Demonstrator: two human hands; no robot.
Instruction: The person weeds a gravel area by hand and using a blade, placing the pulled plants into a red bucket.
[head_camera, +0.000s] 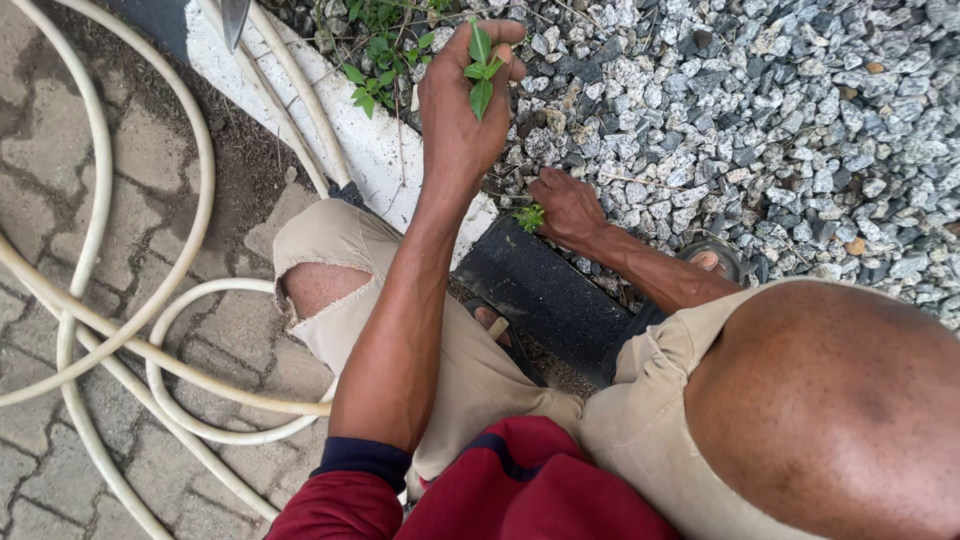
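One head-worn camera looks steeply down, close over the squatting person's knees, facing grey gravel (800, 120) ahead

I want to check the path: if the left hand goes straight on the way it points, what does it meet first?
Probably the gravel just past the left hand, which holds a green sprig; depth is unclear.
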